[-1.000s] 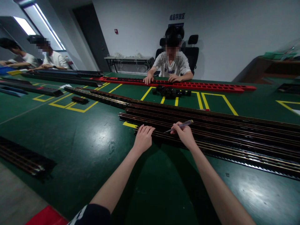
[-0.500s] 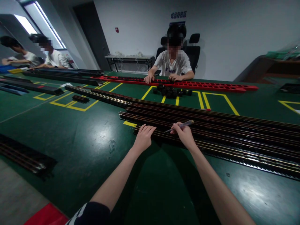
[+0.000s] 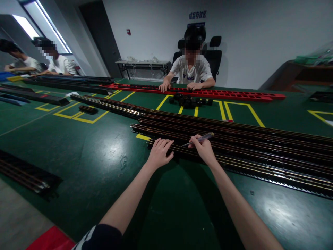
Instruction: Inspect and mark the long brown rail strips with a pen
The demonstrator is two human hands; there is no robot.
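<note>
Long black rails with thin copper-coloured strips (image 3: 247, 149) lie side by side across the green table (image 3: 104, 156). My left hand (image 3: 160, 152) rests on the near end of the closest rail, its fingers spread and the thumb apart. Just to the right, my right hand (image 3: 203, 147) grips a slim grey pen-like tool (image 3: 205, 137) between thumb and fingers. The tool's thin tip points left and down onto the nearest rail, between my two hands. Whether the tip touches the rail is too small to tell.
Across the table a person (image 3: 192, 69) has both hands at a long red slotted frame (image 3: 234, 94). Black parts (image 3: 188, 100) lie before it. More rails (image 3: 26, 172) lie at the left, with a short piece (image 3: 88, 110) beyond. Two other people sit far left.
My left thumb has moved out to the right, away from the palm. My right hand and the tool have hardly moved. The whole view has shifted slightly.
</note>
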